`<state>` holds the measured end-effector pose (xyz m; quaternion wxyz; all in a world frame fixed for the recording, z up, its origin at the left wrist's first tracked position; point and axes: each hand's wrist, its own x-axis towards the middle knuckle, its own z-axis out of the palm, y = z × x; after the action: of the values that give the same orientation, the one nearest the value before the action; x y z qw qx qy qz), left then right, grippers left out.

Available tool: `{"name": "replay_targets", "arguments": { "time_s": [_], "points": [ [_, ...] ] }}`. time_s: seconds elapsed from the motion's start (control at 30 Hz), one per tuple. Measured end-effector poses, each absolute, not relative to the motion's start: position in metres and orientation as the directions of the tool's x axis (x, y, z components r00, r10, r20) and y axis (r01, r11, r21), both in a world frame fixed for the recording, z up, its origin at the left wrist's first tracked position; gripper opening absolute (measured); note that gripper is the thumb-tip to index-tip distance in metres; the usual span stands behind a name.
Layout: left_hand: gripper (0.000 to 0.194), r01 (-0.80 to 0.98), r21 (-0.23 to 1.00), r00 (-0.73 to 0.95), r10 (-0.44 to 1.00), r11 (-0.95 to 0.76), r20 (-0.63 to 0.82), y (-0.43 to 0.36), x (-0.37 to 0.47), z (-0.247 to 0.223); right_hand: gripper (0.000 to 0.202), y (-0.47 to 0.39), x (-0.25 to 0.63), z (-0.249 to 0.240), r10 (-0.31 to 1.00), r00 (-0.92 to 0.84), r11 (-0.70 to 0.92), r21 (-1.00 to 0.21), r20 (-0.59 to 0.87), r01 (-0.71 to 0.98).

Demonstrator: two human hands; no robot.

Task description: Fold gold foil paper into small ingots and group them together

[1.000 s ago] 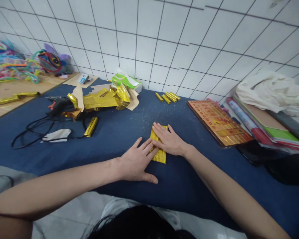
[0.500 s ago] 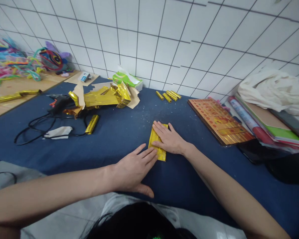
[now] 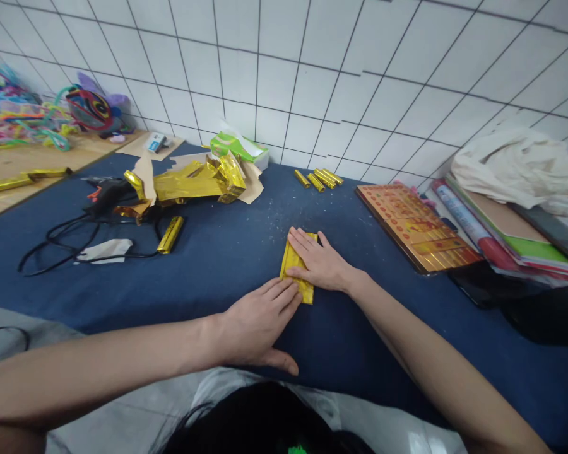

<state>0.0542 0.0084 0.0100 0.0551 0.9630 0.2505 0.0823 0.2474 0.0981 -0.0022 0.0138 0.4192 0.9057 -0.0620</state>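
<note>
A flat strip of shiny gold foil paper (image 3: 307,293) lies on the dark blue cloth in front of me. My right hand (image 3: 318,260) rests flat over its upper part, fingers stretched out. From the lower left, my left hand (image 3: 265,321) touches the strip with its fingertips; its fingers lie flat and the thumb points away to the right. Both hands are open, and they cover much of the strip. Toward the wall lie several small gold rolls (image 3: 316,182). Another gold roll (image 3: 170,235) sits to the left by a black cord.
Crumpled gold foil (image 3: 189,181) lies near a green tissue pack (image 3: 239,148) at the back. A black glue gun (image 3: 111,192) trails its cord on the left. To the right are orange printed sheets (image 3: 416,227) and stacked notebooks (image 3: 515,233) under white cloth (image 3: 525,165).
My left index finger has come down beside the other fingers, closing the gap between them. The right hand stays on the foil strip. The whole view has shifted slightly.
</note>
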Motion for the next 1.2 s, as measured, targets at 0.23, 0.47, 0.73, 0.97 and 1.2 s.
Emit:
{"name": "replay_targets", "arguments": {
  "time_s": [0.23, 0.47, 0.73, 0.97, 1.2],
  "points": [
    [0.098, 0.461, 0.109, 0.875, 0.472, -0.881, 0.108, 0.011, 0.058, 0.013, 0.081, 0.099, 0.248, -0.006, 0.754, -0.654, 0.638, -0.173, -0.055, 0.75],
    [0.097, 0.468, 0.118, 0.869, 0.481, -0.876, 0.118, 0.01, 0.057, 0.013, 0.062, 0.094, 0.256, 0.018, 0.862, -0.482, 0.492, -0.486, 0.155, 0.723],
    [0.098, 0.478, 0.151, 0.859, 0.497, -0.865, 0.126, 0.011, 0.058, 0.013, 0.052, 0.069, 0.231, 0.013, 0.649, -0.76, 0.723, -0.326, 0.018, 0.609],
    [0.097, 0.464, 0.18, 0.866, 0.487, -0.867, 0.114, 0.008, 0.057, 0.009, 0.067, 0.082, 0.244, -0.004, 0.798, -0.603, 0.6, -0.107, 0.006, 0.793],
    [0.069, 0.262, 0.817, 0.429, 0.82, -0.514, 0.378, 0.042, 0.031, 0.042, 0.071, 0.082, 0.245, -0.007, 0.782, -0.623, 0.62, -0.078, -0.019, 0.781]
  ]
}}
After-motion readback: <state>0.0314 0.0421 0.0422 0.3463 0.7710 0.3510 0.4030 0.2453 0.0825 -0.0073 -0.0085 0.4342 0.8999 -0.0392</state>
